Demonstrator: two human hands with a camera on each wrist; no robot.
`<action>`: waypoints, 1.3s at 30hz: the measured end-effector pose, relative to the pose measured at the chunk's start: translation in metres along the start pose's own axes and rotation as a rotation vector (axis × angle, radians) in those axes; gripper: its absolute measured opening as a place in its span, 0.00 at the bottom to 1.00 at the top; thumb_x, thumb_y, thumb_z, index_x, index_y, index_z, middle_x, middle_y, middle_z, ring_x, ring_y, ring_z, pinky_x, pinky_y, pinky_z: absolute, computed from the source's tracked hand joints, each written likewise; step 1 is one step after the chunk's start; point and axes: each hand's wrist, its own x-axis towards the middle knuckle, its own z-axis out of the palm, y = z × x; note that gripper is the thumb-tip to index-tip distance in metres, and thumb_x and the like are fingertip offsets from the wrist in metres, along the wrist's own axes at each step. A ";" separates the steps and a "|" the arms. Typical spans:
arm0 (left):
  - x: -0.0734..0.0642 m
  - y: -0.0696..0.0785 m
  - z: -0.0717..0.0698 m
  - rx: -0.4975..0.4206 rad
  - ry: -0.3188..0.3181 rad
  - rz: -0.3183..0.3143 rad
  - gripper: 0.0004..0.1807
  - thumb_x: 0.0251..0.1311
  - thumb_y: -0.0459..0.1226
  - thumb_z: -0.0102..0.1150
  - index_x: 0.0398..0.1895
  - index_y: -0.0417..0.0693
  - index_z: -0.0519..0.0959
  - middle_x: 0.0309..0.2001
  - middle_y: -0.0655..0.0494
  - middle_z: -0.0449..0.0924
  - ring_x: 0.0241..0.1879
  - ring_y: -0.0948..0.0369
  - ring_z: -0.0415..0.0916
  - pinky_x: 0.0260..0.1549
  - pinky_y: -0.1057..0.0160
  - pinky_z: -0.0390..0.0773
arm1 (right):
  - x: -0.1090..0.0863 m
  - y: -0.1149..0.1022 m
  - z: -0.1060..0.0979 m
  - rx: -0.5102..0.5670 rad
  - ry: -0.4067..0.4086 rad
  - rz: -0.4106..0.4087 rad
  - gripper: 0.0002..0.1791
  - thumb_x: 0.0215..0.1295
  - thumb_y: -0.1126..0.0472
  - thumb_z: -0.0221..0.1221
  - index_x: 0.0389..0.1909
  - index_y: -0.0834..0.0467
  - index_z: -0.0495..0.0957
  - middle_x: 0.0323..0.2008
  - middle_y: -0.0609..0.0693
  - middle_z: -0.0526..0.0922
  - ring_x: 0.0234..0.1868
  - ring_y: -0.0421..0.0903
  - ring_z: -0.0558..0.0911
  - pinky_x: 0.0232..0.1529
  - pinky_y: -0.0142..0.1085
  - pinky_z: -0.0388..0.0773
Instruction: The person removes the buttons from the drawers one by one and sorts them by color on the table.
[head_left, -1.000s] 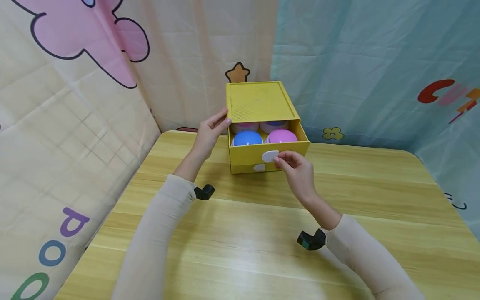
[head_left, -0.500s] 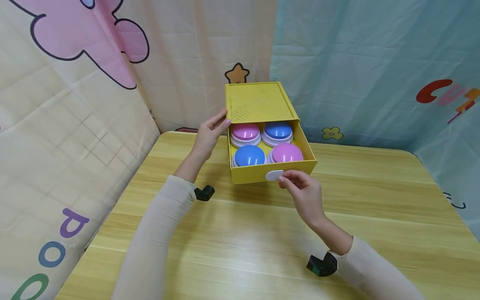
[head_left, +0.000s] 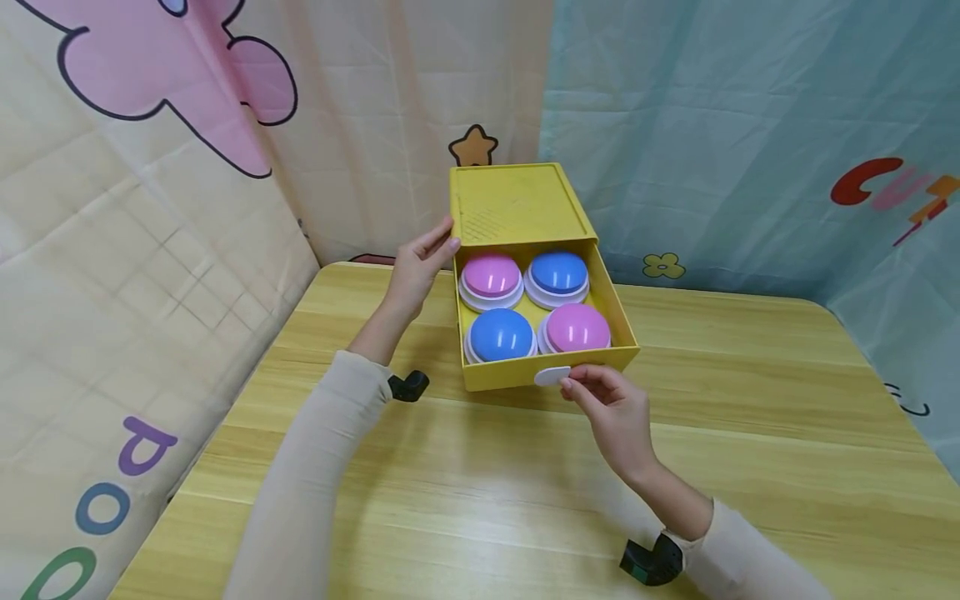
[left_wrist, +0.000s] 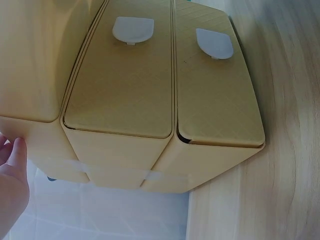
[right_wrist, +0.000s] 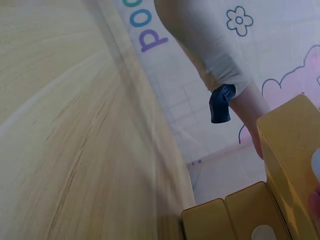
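A yellow chest of drawers [head_left: 525, 200] stands toward the back of the table, its top drawer [head_left: 491, 377] pulled well out. My right hand [head_left: 618, 425] pinches the white tab [head_left: 552, 376] on that drawer's front between thumb and fingers. Inside lie dome-topped push buttons on white bases: a pink one [head_left: 491, 275] and a blue one [head_left: 558, 272] behind, a blue one [head_left: 501, 335] and a pink one [head_left: 577, 327] in front. My left hand [head_left: 412, 275] presses its fingers against the chest's left side, near the upper front corner. In the left wrist view, two lower drawers [left_wrist: 120, 85] are closed.
Wood-grain tabletop [head_left: 465, 500] stretches in front of the chest and to both sides. Printed curtains [head_left: 712, 150] hang close behind and along the left. A black wrist camera [head_left: 652, 560] sits on the right sleeve, and another wrist camera [head_left: 408, 386] on the left.
My right hand has drawn the top drawer toward me by its tab, bringing all the push buttons into view. The left hand has stayed on the chest's side.
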 end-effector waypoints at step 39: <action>-0.005 0.011 0.004 -0.017 -0.003 -0.013 0.24 0.60 0.30 0.53 0.60 0.33 0.64 0.62 0.46 0.61 0.61 0.60 0.60 0.55 0.70 0.64 | 0.128 -0.061 -0.065 -0.608 -0.889 -0.068 0.41 0.47 0.54 0.68 0.61 0.64 0.63 0.57 0.59 0.70 0.52 0.54 0.73 0.50 0.47 0.73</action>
